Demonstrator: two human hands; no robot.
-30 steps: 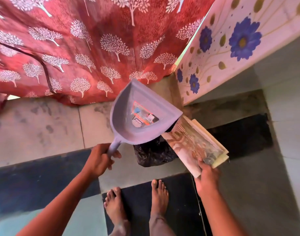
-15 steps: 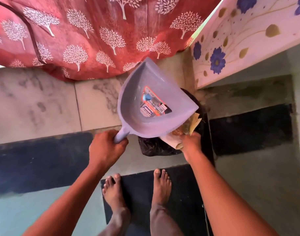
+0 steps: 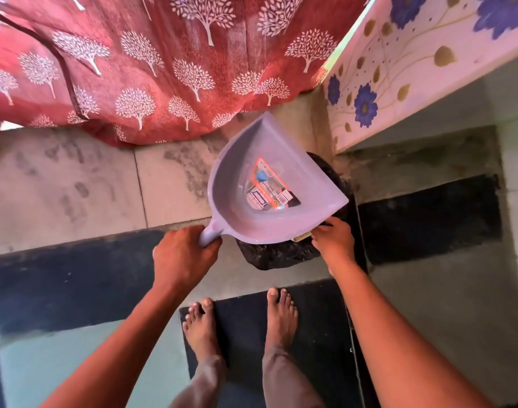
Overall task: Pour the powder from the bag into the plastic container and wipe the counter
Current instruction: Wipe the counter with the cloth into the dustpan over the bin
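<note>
My left hand [image 3: 181,254] grips the short handle of a lilac plastic dustpan [image 3: 240,189], held level above the floor with a printed label inside it. Under the pan's right edge my right hand [image 3: 335,238] pinches a folded paper bag [image 3: 301,237], of which only a small tan corner shows; the rest is hidden by the pan. Below both sits a bin lined with a black plastic bag [image 3: 278,254]. No plastic container or counter top is in view.
A red curtain with white trees [image 3: 163,69] hangs at the back. A flower-painted counter side [image 3: 399,78] rises at the right. My bare feet [image 3: 240,322] stand on a dark mat [image 3: 319,334] on a tiled floor.
My right hand has carried the paper bag leftwards and down, from beside the dustpan to underneath it over the bin. The left hand keeps its grip on the handle.
</note>
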